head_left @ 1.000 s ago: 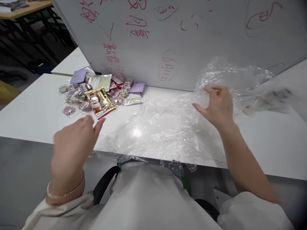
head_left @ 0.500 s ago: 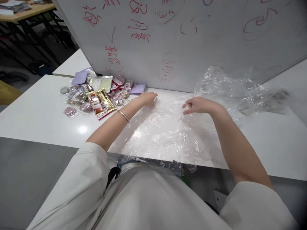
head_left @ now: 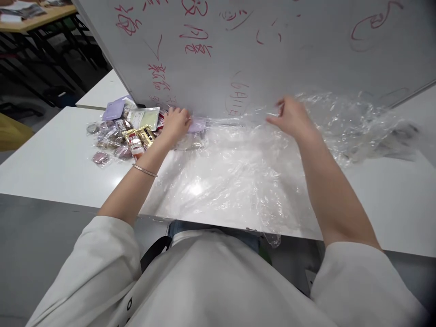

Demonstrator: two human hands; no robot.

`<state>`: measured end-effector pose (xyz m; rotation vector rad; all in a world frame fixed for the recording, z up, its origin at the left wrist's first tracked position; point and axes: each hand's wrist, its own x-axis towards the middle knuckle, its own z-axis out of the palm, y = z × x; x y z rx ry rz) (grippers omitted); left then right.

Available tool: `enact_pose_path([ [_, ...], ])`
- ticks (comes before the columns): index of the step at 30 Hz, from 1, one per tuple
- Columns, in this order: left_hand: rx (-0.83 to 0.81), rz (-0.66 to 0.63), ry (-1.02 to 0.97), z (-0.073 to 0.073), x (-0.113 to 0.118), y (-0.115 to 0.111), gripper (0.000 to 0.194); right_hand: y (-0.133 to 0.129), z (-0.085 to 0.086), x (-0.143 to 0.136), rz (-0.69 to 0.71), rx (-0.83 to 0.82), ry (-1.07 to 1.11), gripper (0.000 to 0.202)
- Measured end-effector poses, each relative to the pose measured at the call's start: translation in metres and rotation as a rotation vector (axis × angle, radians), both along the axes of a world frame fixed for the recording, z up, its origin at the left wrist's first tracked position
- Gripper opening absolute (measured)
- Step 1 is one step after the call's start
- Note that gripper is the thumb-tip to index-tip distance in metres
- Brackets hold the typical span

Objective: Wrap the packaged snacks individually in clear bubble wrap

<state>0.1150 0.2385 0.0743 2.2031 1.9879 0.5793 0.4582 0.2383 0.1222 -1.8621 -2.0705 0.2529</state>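
A large clear plastic sheet [head_left: 235, 177] lies spread over the white table [head_left: 51, 159] in front of me, its near edge hanging over the table's front. My left hand [head_left: 175, 122] is closed on the sheet's far left edge, right beside a pile of small snack packets [head_left: 116, 136]. My right hand [head_left: 293, 118] pinches the sheet's far edge by the foot of the whiteboard [head_left: 272, 54]. The film between my hands looks lifted and stretched. A thin bracelet sits on my left wrist.
The whiteboard, covered in red marker scribbles, stands upright along the table's back. Crumpled clear plastic [head_left: 368, 127] bunches at the right with dark items blurred under it. Another white table [head_left: 102, 88] and a wooden desk [head_left: 37, 13] stand at the far left.
Both hands moved away from me, from the middle of the sheet to its far edge. The left hand went left toward the packets; the right rose toward the whiteboard, lifting film.
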Motion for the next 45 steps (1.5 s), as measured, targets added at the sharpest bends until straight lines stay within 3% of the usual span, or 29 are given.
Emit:
enact_pose_path([
  [2,0.129,0.031,-0.027,-0.004,0.007,-0.021,0.050,-0.011,0.000,-0.019,-0.006,0.242,-0.062,0.052],
  [4,0.172,-0.086,-0.061,-0.006,0.009,-0.051,0.057,-0.040,-0.003,-0.037,0.011,0.374,-0.101,0.050],
  [6,0.075,-0.339,-0.085,-0.011,0.004,-0.084,0.049,-0.083,-0.015,-0.054,0.089,0.326,-0.097,0.051],
  [8,-0.053,-0.557,-0.122,-0.023,-0.008,-0.113,0.042,-0.132,-0.042,-0.069,0.297,0.128,-0.097,0.055],
  [9,-0.097,-0.597,-0.146,-0.032,-0.015,-0.125,0.041,-0.155,-0.060,-0.075,0.413,0.022,-0.112,0.061],
  [11,-0.176,-0.599,-0.142,-0.053,-0.029,-0.141,0.044,-0.192,-0.097,-0.084,0.617,-0.128,-0.205,0.093],
  [13,-0.223,-0.566,-0.078,-0.072,-0.038,-0.148,0.051,-0.215,-0.126,-0.085,0.660,-0.136,-0.298,0.109],
  [15,-0.239,-0.544,-0.002,-0.084,-0.041,-0.150,0.054,-0.229,-0.142,-0.078,0.676,-0.083,-0.360,0.111],
  [17,-0.232,-0.513,0.044,-0.089,-0.040,-0.150,0.055,-0.238,-0.145,-0.064,0.709,-0.035,-0.379,0.105],
  [21,-0.221,-0.402,0.075,-0.091,-0.030,-0.150,0.055,-0.248,-0.135,-0.022,0.753,-0.036,-0.329,0.085],
  [25,-0.253,-0.340,0.031,-0.091,-0.013,-0.159,0.055,-0.244,-0.110,0.009,0.764,-0.216,-0.262,0.073],
  [28,-0.237,-0.293,-0.127,-0.083,-0.008,-0.164,0.056,-0.228,-0.085,0.001,0.694,-0.326,-0.192,0.055],
  [30,-0.131,-0.141,-0.296,-0.073,-0.017,-0.159,0.051,-0.214,-0.079,-0.022,0.577,-0.297,-0.138,0.050],
  [33,0.139,0.266,-0.415,-0.055,-0.048,-0.134,0.041,-0.192,-0.094,-0.060,0.463,-0.184,-0.110,0.063],
  [36,0.151,0.493,-0.188,-0.044,-0.082,-0.097,0.049,-0.175,-0.126,-0.075,0.449,-0.142,-0.171,0.076],
  [40,-0.051,0.530,0.084,-0.044,-0.095,-0.061,0.068,-0.164,-0.150,-0.057,0.498,-0.105,-0.239,0.075],
  [45,-0.103,0.486,0.300,-0.039,-0.082,-0.055,0.054,-0.158,-0.151,-0.038,0.589,-0.058,-0.255,0.075],
])
